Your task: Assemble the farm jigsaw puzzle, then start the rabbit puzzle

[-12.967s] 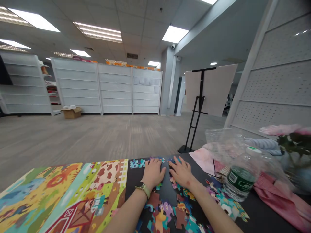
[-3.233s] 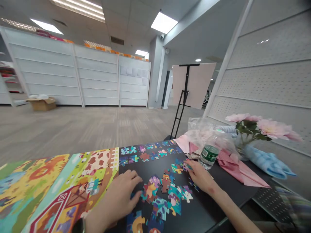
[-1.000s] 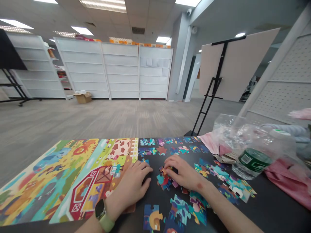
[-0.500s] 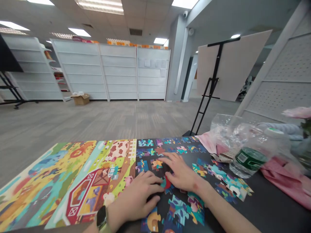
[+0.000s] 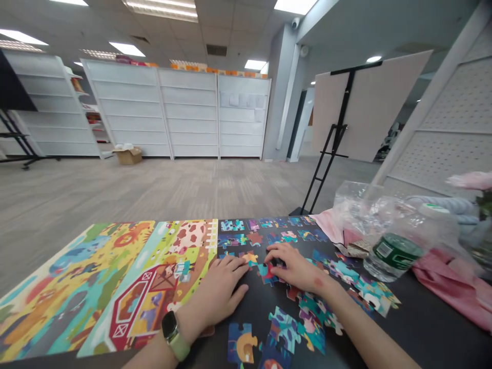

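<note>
My left hand, wearing a watch, lies palm down with its fingers stretched forward. Its fingertips rest by an orange puzzle piece and partly cover a blue puzzle piece. Bent over the black table, my right hand has its thumb and fingers on a red and teal puzzle piece. Part of that piece is hidden under the fingers. Below the hands are a puzzle piece with a tan round shape and a teal spotted puzzle piece.
Two assembled pictures, a farm puzzle and an animal puzzle, cover the left side. Loose pieces lie in rows along the far edge. At right are joined pieces, a water bottle, clear plastic packaging and pink cloth.
The red and teal piece has shifted away from me, up toward the orange one. My left hand has drawn left and forward, uncovering table, and my right hand's fingers have curled in more.
</note>
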`<state>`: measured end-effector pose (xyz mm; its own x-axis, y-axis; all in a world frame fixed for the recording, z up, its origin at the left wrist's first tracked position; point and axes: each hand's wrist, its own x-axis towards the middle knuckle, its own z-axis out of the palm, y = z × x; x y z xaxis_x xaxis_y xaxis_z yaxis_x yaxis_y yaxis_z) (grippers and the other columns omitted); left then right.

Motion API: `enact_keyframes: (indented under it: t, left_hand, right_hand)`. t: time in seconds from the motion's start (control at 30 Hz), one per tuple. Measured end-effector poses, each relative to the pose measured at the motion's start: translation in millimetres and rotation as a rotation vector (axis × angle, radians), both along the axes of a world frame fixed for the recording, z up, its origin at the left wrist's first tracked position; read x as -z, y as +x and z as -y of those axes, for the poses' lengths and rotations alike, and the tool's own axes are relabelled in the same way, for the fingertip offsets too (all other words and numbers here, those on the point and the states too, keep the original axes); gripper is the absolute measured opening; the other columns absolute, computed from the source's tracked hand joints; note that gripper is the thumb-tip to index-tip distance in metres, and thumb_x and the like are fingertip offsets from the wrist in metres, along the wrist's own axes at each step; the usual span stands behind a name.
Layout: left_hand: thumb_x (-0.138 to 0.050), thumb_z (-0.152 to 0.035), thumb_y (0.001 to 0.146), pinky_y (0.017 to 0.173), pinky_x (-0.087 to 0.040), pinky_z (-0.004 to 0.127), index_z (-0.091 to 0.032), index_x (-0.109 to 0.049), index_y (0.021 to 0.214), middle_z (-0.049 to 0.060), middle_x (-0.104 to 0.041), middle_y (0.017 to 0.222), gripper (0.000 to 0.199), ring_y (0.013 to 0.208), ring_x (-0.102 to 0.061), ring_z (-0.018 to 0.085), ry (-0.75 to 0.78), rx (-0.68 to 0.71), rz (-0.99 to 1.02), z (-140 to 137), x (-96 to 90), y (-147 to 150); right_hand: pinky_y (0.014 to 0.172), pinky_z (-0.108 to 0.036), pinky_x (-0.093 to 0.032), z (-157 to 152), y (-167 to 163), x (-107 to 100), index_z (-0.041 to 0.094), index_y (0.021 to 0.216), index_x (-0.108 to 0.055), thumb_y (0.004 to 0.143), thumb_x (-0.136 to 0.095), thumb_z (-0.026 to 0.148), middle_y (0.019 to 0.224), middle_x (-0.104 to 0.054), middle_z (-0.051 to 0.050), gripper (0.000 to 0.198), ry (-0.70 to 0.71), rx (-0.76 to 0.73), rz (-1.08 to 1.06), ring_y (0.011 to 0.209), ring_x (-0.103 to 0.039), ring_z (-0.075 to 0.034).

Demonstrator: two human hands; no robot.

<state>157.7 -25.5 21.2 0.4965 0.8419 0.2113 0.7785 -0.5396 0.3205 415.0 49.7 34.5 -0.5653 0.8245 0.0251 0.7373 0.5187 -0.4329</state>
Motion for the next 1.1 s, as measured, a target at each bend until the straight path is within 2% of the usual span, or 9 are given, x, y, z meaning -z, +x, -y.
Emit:
enact_keyframes:
  t: [0.17,0.33,0.43,0.57,0.7,0.87,1.0,1.1]
  left_hand:
    - [-0.058,-0.025,0.098,0.110,-0.044,0.053,-0.022,-0.061,0.137,0.008,-0.061,0.144,0.039,0.130,-0.055,0.032,-0.009,0.004,0.005,1.5,-2.2,-2.1]
    - [-0.058,-0.025,0.098,0.112,-0.043,0.053,-0.023,-0.062,0.135,0.008,-0.061,0.144,0.037,0.131,-0.054,0.031,-0.002,0.015,0.020,-0.3,1.4,-3.7]
    - [-0.057,-0.023,0.097,0.115,-0.041,0.055,-0.023,-0.062,0.134,0.008,-0.059,0.146,0.037,0.136,-0.050,0.031,0.017,0.015,0.016,-3.1,6.5,-4.0]
    - [-0.057,-0.022,0.096,0.115,-0.041,0.057,-0.023,-0.054,0.143,0.009,-0.052,0.153,0.046,0.143,-0.042,0.034,0.030,0.012,-0.008,-3.4,9.2,0.8]
    - [-0.055,-0.023,0.097,0.119,-0.037,0.056,-0.024,-0.053,0.144,0.008,-0.049,0.155,0.047,0.147,-0.037,0.032,-0.010,0.082,-0.016,5.1,-2.4,17.3]
    - [-0.058,-0.030,0.098,0.119,-0.037,0.054,-0.024,-0.057,0.141,0.008,-0.052,0.152,0.043,0.143,-0.042,0.032,-0.089,0.230,-0.005,10.5,-22.7,50.2]
    - [-0.058,-0.037,0.099,0.114,-0.041,0.054,-0.024,-0.054,0.144,0.009,-0.053,0.151,0.047,0.139,-0.045,0.034,-0.042,0.199,-0.027,-6.1,-21.1,78.7]
    - [-0.054,-0.039,0.101,0.112,-0.040,0.055,-0.020,-0.051,0.147,0.012,-0.054,0.149,0.049,0.136,-0.046,0.036,0.009,0.139,-0.034,-23.6,-12.9,96.9]
  right_hand:
    - [0.106,-0.053,-0.039,-13.0,4.8,12.4,0.026,0.102,-0.074,0.093,-0.055,0.021,0.127,-0.068,-0.008,0.022,0.066,0.095,0.006,0.124,-0.056,-0.030]
    - [0.103,-0.043,-0.043,-17.4,10.5,6.4,0.022,0.103,-0.073,0.096,-0.051,0.023,0.113,-0.071,-0.009,0.024,0.126,0.116,-0.022,0.113,-0.061,-0.026]
    - [0.095,-0.038,-0.047,-18.6,25.5,-2.6,0.020,0.102,-0.072,0.089,-0.057,0.018,0.106,-0.072,-0.008,0.020,0.116,0.149,-0.026,0.103,-0.064,-0.024]
    - [0.071,-0.027,-0.047,-19.9,43.3,-5.4,0.021,0.086,-0.072,0.075,-0.075,0.026,0.088,-0.072,-0.002,0.013,0.023,0.149,-0.002,0.081,-0.065,-0.019]
    - [0.062,-0.025,-0.041,-25.1,48.9,0.2,0.020,0.075,-0.070,0.075,-0.075,0.027,0.077,-0.071,0.000,0.009,-0.021,0.222,0.005,0.072,-0.063,-0.017]
    - [0.064,-0.026,-0.041,-30.5,54.1,1.7,0.020,0.079,-0.068,0.080,-0.071,0.028,0.077,-0.073,-0.001,0.008,0.008,0.346,0.013,0.075,-0.066,-0.018]
    - [0.065,-0.027,-0.040,-31.4,53.0,3.0,0.021,0.079,-0.068,0.085,-0.069,0.037,0.080,-0.074,-0.004,0.017,0.037,0.409,0.026,0.077,-0.067,-0.021]
    - [0.071,-0.028,-0.042,-34.0,52.1,4.7,0.021,0.085,-0.070,0.092,-0.060,0.033,0.086,-0.075,-0.005,0.017,0.059,0.430,0.024,0.083,-0.069,-0.021]
